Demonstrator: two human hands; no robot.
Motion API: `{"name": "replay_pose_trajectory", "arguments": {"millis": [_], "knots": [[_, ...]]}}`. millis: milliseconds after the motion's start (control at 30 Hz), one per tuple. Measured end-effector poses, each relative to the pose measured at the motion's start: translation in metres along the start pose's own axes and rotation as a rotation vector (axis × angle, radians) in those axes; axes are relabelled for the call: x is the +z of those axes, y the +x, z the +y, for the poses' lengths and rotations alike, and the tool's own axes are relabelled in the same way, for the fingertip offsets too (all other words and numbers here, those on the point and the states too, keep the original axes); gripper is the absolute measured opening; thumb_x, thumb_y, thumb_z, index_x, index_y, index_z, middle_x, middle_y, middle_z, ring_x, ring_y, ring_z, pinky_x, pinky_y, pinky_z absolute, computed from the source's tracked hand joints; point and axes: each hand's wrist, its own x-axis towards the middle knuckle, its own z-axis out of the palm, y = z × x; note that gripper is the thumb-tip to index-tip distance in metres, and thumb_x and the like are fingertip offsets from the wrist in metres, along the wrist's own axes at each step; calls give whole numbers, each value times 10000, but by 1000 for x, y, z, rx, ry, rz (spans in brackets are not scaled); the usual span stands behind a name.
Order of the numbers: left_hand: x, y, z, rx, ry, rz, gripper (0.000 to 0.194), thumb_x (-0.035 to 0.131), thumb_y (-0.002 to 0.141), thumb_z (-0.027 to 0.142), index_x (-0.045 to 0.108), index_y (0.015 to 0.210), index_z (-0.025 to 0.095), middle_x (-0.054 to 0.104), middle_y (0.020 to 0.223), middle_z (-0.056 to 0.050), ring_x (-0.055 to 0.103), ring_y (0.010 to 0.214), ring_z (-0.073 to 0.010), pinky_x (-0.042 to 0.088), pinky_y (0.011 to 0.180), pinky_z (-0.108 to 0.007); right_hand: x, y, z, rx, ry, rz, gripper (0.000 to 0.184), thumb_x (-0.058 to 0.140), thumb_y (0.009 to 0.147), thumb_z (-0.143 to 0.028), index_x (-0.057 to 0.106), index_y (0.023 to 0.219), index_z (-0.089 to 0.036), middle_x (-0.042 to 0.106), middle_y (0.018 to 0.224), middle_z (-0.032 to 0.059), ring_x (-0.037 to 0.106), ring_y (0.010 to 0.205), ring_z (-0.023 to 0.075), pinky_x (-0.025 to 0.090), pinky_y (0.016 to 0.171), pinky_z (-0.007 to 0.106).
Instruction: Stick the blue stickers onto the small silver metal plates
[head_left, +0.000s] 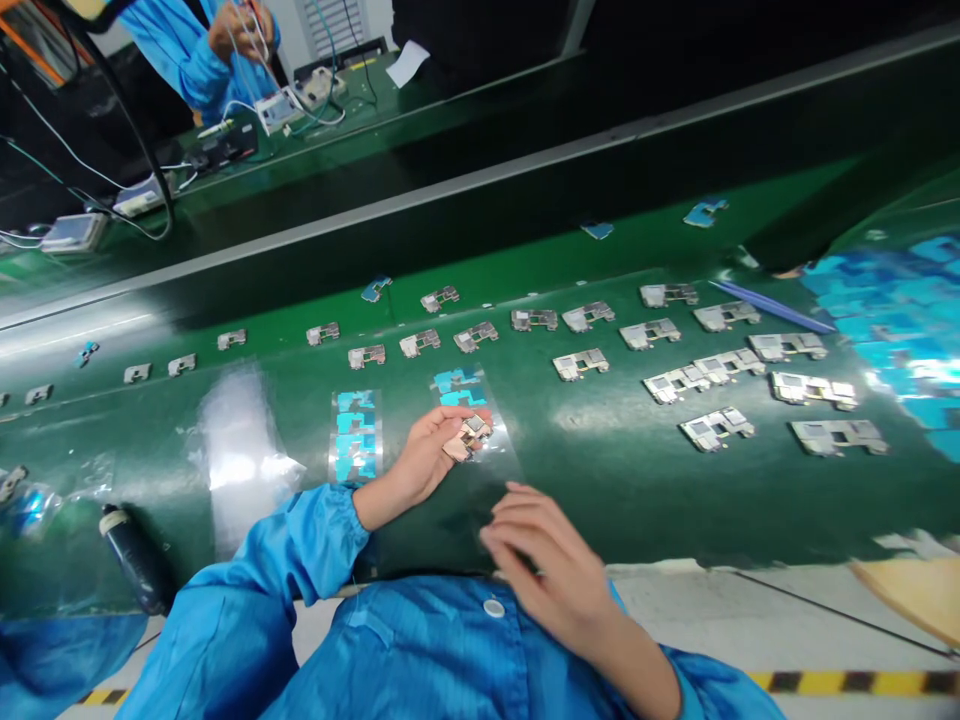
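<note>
My left hand is closed on a small silver circuit board, pinched between thumb and fingers above the green table. My right hand hovers near the table's front edge, apart from the board. Its fingers are loosely bent and apart, and I see nothing in them. Just beyond my left hand lies a clear sheet with blue film pieces, partly covered by that hand. A second sheet of blue pieces lies to its left.
Several similar boards lie in rows across the green table. Many blue pieces cover the right end, beside a purple stick-like tool. Clear plastic sheets and a dark cylindrical tool are at left. Opposite, another person's hands hold wires.
</note>
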Motion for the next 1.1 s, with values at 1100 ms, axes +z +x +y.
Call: {"name": "replay_pose_trajectory", "arguments": {"millis": [1100], "knots": [[-6,-12,5,355,847,124,156,707,860,350,719,888,197,752,930,-55,690,859,-198,518,824,-298,32,32,56,741,445,158,361,679,844,-489,672,1055,-196,702,783,39,678,686,194,594,664,346]]}}
